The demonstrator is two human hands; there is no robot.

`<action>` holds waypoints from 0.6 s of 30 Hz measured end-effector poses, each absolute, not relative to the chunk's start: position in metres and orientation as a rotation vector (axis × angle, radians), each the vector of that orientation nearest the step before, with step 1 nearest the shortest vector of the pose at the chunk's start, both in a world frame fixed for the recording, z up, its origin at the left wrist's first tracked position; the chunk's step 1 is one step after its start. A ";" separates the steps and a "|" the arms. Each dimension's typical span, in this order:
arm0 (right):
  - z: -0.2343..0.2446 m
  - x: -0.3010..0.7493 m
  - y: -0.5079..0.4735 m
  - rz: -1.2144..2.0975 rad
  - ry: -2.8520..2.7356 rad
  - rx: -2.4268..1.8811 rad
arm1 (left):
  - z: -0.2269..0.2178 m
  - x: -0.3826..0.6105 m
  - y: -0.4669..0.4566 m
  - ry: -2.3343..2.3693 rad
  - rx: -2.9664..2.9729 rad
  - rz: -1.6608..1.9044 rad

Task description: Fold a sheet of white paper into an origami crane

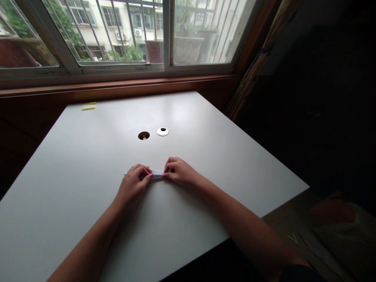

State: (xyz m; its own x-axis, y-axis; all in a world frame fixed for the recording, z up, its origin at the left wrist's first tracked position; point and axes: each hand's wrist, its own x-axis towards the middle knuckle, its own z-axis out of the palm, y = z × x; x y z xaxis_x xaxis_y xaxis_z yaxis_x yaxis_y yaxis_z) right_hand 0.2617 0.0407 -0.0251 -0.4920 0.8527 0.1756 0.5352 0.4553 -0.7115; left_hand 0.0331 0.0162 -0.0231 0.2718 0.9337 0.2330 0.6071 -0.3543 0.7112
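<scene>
One white table (211,152) lies beneath your left hand (134,181) and right hand (179,171), both pinching one white paper piece (158,176) between them; beyond them sit one round hole (143,135) and one disc (162,133).

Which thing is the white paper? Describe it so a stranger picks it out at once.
Find the white table in front of the window. Near its middle, the narrow paper spans the gap between the left hand and the right hand. Unlike the round cover beyond it and the yellow slips near the far edge, it is pinched in both hands.
</scene>
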 end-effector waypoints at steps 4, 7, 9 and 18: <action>-0.026 0.261 0.041 0.811 -2.190 -1.166 | -0.028 0.032 0.016 1.448 1.979 0.916; -0.024 0.261 0.040 0.822 -2.174 -1.184 | -0.031 0.031 0.016 1.469 2.034 0.890; -0.024 0.261 0.038 0.823 -2.153 -1.184 | -0.031 0.031 0.016 1.437 2.114 0.867; -0.026 0.258 0.037 0.779 -2.134 -1.174 | -0.028 0.032 0.015 1.371 2.210 0.871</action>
